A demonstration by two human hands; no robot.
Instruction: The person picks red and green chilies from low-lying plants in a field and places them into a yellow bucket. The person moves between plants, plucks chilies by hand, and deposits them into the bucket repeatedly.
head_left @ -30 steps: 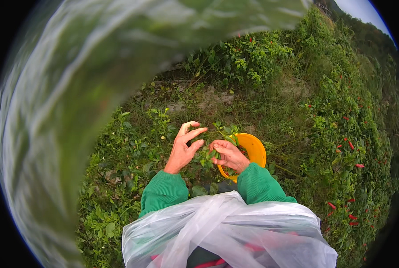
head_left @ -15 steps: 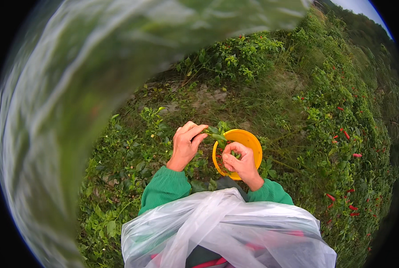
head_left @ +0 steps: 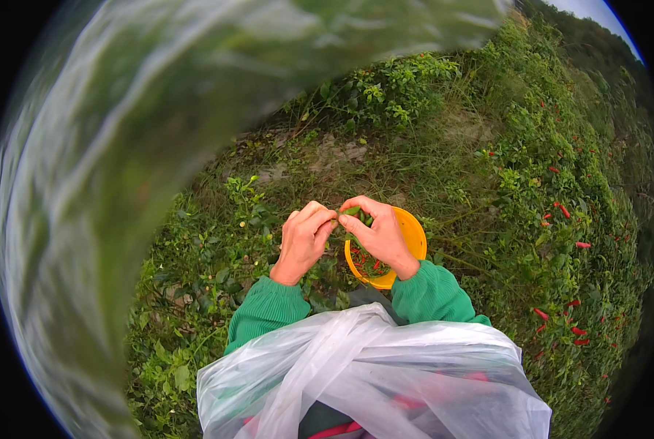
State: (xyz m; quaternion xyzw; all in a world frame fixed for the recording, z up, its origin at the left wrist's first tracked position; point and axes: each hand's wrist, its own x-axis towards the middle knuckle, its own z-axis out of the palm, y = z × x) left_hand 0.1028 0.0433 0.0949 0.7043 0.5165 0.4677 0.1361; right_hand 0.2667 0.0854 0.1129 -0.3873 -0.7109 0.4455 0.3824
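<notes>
In front of me my left hand [head_left: 301, 240] pinches the end of a small leafy green pepper sprig [head_left: 351, 211] between thumb and fingertips. My right hand [head_left: 378, 233] is closed on the same sprig from the other side, its fingertips almost touching the left ones. Small green shapes show between the right fingers; I cannot tell whether these are leaves or peppers. Below and behind the right hand sits a yellow bucket [head_left: 415, 234], partly covered by that hand. Inside it lie small red peppers [head_left: 362, 263] and green bits.
Leafy pepper plants [head_left: 195, 271] grow close on the left. Taller plants on the right carry red peppers [head_left: 540, 314]. Grass and bare soil [head_left: 334, 150] lie ahead. Blurred clear plastic sheeting [head_left: 71, 219] hangs across the upper left, and more plastic [head_left: 371, 366] wraps my body.
My right hand has moved up and left from over the bucket to the sprig in my left hand and has closed on it. More of the bucket's contents now shows.
</notes>
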